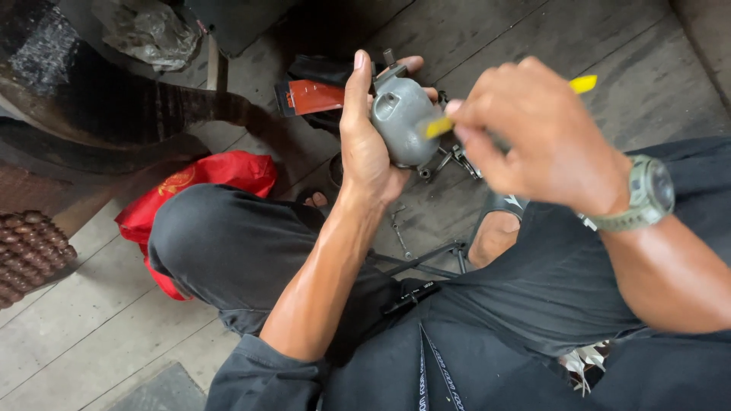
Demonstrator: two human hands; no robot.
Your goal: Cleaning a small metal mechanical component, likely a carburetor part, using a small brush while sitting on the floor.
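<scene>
The right hand (544, 141), blurred, pinches a yellow tool (438, 126) against the grey carburettor (402, 120). The left hand (364, 137) clasps that body above the knees. Loose metal parts (457, 158) lie beyond, so work looks midway.

Bare plank floor (609, 46) open upper right, red bag (205, 183) and dark tyre (99, 114) crowding left

A dull grey cast-metal carburettor body (401, 120) is showing a matt, slightly grainy finish, while a glossy yellow plastic tool (438, 126) is catching the light. Worn wooden floor planks (91, 320) are looking rough and scuffed, a red plastic bag (199, 183) is shining, and black cloth trousers (236, 251) are appearing matt.
</scene>
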